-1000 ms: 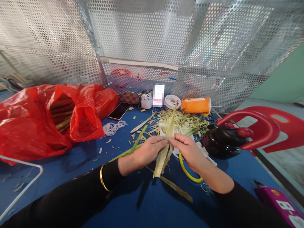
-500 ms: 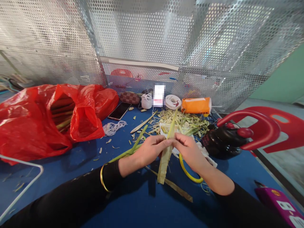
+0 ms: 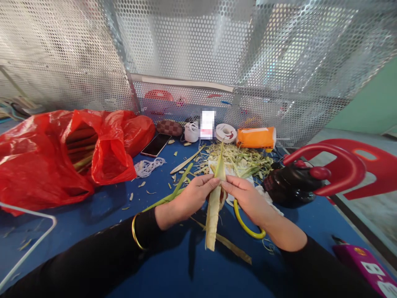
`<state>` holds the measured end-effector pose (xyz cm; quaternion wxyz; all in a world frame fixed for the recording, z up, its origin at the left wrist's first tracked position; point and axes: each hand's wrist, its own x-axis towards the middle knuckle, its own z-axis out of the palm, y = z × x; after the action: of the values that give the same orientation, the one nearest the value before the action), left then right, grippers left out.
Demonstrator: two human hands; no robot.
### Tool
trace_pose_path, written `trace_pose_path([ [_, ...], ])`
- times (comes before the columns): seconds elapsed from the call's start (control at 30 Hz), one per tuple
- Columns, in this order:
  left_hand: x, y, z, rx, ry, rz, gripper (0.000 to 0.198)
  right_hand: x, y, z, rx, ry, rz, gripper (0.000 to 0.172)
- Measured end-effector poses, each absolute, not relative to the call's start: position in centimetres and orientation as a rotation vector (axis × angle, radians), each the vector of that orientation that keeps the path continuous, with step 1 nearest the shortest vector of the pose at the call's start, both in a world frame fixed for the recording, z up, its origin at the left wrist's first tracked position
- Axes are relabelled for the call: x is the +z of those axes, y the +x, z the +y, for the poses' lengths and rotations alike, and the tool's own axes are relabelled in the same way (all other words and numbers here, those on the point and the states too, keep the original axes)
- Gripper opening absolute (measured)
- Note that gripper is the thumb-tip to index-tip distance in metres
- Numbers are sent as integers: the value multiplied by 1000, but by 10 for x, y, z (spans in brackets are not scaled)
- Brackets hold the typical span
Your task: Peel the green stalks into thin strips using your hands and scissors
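A long pale green leaf strip (image 3: 212, 223) stands between my two hands, its narrow tip pointing away and its broad, dry-looking end towards me. My left hand (image 3: 198, 192) pinches its left edge with thumb and fingers. On the opposite edge, my right hand (image 3: 243, 194) grips it the same way, and the strip looks spread open between the thumbs. Under my right wrist lies a yellow ring-shaped handle (image 3: 245, 223); what it belongs to is partly hidden. Green stalks (image 3: 164, 200) lie beside my left forearm, and a brown dry strip (image 3: 234, 248) rests on the blue table below.
Plant scraps (image 3: 248, 159) are heaped behind my hands. A red plastic bag (image 3: 118, 159) of stalks sits left, near a phone (image 3: 156, 145) and white string (image 3: 149, 167). A ribbon spool (image 3: 226, 133), orange packet (image 3: 257, 138) and black jug (image 3: 288, 188) stand back and right.
The leaf strip has been spread wider between my fingers, and its near end has come slightly closer to me. My right hand has shifted a little to the left.
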<state>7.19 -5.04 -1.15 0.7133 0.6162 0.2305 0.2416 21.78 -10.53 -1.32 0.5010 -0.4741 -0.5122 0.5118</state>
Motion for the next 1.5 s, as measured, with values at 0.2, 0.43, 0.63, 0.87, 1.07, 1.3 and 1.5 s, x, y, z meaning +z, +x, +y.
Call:
trace_pose_path([
  [0.2, -14, 71, -47, 506, 1431, 563, 36, -15, 218, -107, 1303, -1070, -1221, 26],
  [0.43, -8, 71, -48, 577, 1549, 646, 29, -16, 221, -106, 967, -1248, -1326, 29],
  [0.63, -8, 72, -52, 492, 1317, 501, 32, -15, 218, -107, 1290, -1045, -1107, 23],
  [0.87, -9, 70, -49, 462, 1428, 531, 28, -15, 220, -107, 975, -1203, -1230, 28],
  [1.07, -13, 69, -48, 535, 1616, 627, 33, -14, 220, -107, 810, -1314, -1354, 24],
  [1.3, -11, 70, -50, 558, 1546, 576, 31, -15, 218, -108, 1028, -1205, -1326, 23],
  [1.5, -7, 71, -52, 491, 1293, 445, 27, -11, 217, -109, 1339, -1014, -1174, 24],
])
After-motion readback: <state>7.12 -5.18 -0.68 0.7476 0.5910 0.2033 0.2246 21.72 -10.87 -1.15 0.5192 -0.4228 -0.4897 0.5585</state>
